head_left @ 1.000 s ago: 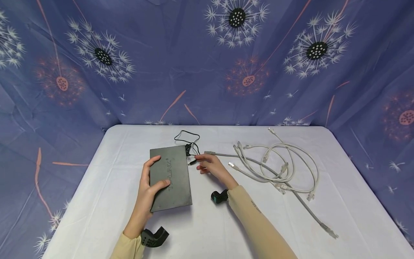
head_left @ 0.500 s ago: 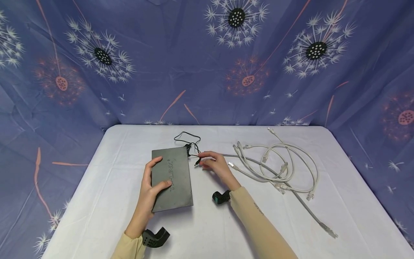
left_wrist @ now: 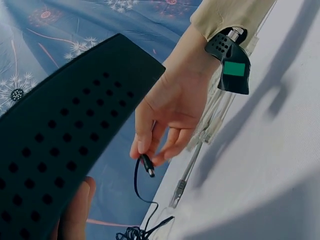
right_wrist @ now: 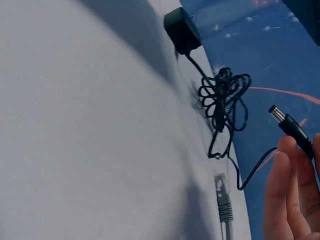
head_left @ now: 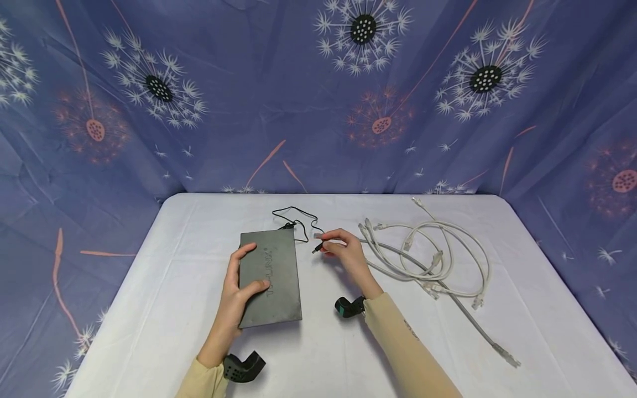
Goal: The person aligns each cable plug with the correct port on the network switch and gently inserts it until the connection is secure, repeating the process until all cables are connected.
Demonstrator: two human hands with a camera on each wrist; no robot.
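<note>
My left hand (head_left: 235,298) grips a dark grey, flat TP-LINK network switch (head_left: 278,304) by its left side, thumb on top across the lettering. The switch is raised and tilted; rows of round vent holes show on its side wall (left_wrist: 67,137) in the left wrist view. To its right, my right hand (head_left: 350,257) pinches the black barrel plug (right_wrist: 295,131) of a power cord between thumb and fingers. The plug's metal tip points toward the switch, with a gap between. In the right wrist view the cord (right_wrist: 220,102) runs back through a tied bundle to a black power adapter (right_wrist: 181,32).
Several pale ethernet cables (head_left: 465,231) lie coiled on the right of the white-covered table (head_left: 164,309). A thicker grey ethernet cable (head_left: 475,323) runs beneath them; one connector (right_wrist: 223,205) lies close to my right hand. A patterned blue cloth (head_left: 278,99) hangs behind.
My right hand has taken hold of the barrel plug and drawn it to the right, pulling the cord along. My left hand and the switch have shifted slightly right and nearer.
</note>
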